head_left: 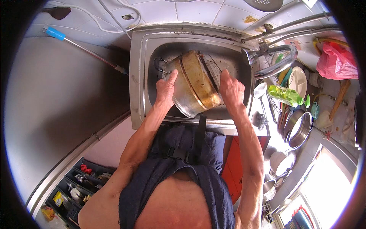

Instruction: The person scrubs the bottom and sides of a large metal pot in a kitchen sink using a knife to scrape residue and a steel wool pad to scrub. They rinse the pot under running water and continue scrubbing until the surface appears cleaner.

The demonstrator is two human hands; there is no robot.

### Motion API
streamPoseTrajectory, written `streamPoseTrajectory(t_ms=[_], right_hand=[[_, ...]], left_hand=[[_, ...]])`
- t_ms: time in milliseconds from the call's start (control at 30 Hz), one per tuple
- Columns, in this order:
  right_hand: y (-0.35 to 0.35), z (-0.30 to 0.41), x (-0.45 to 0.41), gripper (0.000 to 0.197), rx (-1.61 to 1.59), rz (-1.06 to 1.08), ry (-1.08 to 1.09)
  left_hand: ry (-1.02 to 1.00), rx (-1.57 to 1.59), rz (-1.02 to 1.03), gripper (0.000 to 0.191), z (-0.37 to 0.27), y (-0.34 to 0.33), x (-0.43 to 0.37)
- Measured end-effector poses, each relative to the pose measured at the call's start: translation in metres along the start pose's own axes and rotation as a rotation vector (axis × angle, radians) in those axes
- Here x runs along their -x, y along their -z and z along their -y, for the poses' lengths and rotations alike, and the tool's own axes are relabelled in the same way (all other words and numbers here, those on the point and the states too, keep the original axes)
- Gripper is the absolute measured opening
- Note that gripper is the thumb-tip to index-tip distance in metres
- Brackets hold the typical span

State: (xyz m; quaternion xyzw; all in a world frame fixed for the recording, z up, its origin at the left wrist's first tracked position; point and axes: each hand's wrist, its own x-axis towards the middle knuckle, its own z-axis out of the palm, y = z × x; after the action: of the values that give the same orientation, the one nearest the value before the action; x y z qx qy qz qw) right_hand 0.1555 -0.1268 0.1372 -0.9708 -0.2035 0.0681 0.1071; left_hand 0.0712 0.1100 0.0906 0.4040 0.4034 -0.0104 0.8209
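Observation:
A metal cooking pot with brown, scorched stains lies tilted on its side in the stainless steel sink. Its base faces right, and a looped handle sticks out at the upper left. My left hand grips the pot near its rim, thumb on the outer wall. At the base side, my right hand is closed around a thin, narrow tool that points up and left, close to the pot's blackened bottom edge. Its grip is hidden in my fist. Dark flecks lie on the sink floor.
A curved chrome faucet reaches over the sink's right rim. Right of the sink are a ladle, a steel scouring pad, a green soap bottle and steel pots. A blue-handled pole leans at left.

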Motion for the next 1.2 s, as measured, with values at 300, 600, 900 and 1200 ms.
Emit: streamPoseTrajectory(t_ms=[300,600,900,1200], right_hand=[[0.013,0.01,0.062,0.007,0.007,0.034,0.149],[0.006,0.013,0.057,0.011,-0.083,0.023,0.063],[0.01,0.022,0.008,0.004,0.019,0.135,0.019],[0.008,-0.016,0.001,0.007,-0.015,0.071,-0.067]], left_hand=[[0.014,-0.081,-0.021,0.046,-0.004,0.008,-0.009],[0.077,-0.057,0.031,0.05,-0.007,0.015,-0.007],[0.024,-0.04,0.063,0.051,-0.003,0.0,0.008],[0.019,-0.119,0.02,0.05,-0.017,0.003,0.0]])
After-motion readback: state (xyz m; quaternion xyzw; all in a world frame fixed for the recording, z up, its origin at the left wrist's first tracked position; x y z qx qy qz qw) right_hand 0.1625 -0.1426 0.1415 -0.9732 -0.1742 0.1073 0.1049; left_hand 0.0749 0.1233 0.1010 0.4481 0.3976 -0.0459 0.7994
